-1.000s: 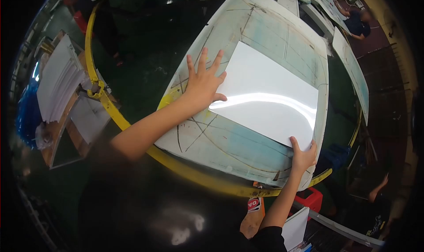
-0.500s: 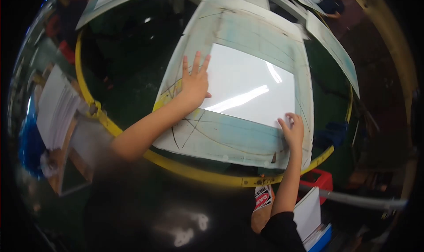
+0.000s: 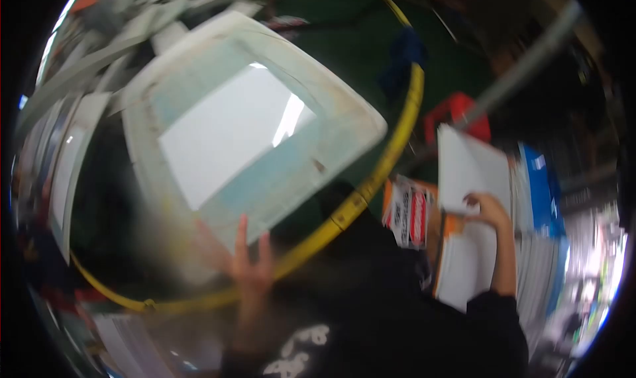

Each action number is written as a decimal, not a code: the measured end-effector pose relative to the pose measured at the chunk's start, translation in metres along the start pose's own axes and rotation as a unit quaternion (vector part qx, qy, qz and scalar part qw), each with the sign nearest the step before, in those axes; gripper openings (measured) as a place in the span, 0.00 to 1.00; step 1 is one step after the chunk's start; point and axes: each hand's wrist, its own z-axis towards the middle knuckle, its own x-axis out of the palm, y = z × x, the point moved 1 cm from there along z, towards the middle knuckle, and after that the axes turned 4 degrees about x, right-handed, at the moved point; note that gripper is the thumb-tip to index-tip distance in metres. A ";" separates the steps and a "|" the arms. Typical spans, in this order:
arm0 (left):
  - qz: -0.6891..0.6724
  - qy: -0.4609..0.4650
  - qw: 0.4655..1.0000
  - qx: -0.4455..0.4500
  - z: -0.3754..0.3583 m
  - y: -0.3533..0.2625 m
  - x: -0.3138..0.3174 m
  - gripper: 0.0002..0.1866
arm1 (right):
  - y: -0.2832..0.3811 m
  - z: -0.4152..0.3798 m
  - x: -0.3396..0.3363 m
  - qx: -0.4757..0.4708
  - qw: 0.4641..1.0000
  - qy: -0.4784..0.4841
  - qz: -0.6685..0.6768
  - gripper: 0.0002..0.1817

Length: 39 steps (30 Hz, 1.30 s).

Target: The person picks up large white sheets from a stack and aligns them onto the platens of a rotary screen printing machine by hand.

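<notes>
A glossy white sheet (image 3: pixel 232 130) lies flat on a worn, pale blue-green platen board (image 3: pixel 358 130) with stained, rounded edges. My left hand (image 3: pixel 250 265) is off the sheet, near the board's lower edge, its fingers spread and blurred. At the right, my right hand (image 3: pixel 489 214) reaches over a stack of white sheets (image 3: pixel 469 262), at its upper edge. The fingers are bent with a gap between thumb and forefinger, and no sheet shows lifted in them. A white panel (image 3: pixel 467 169) stands just behind that hand.
A curved yellow rail (image 3: pixel 344 216) runs between me and the board. Beside the stack are a red and white warning label (image 3: pixel 414 216), a blue box (image 3: pixel 540 186), a red object (image 3: pixel 464 113) and a grey pole (image 3: pixel 523 73). More boards stand at the left.
My view has swung to the right. The right hand has gone from the sheet's corner to the stack of sheets. My left hand has come away from the sheet's left edge.
</notes>
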 end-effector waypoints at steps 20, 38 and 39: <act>-0.084 -0.028 0.993 0.080 -0.019 -0.038 -0.002 0.12 | -0.064 -0.059 0.072 0.100 0.975 -0.143 0.138 0.43; -0.104 0.091 0.990 0.027 -0.020 -0.055 0.002 0.13 | -0.079 -0.044 0.071 0.025 0.987 -0.140 0.080 0.35; -0.111 0.095 0.989 0.023 -0.017 -0.057 0.003 0.13 | -0.082 -0.040 0.071 0.005 0.983 -0.160 0.093 0.30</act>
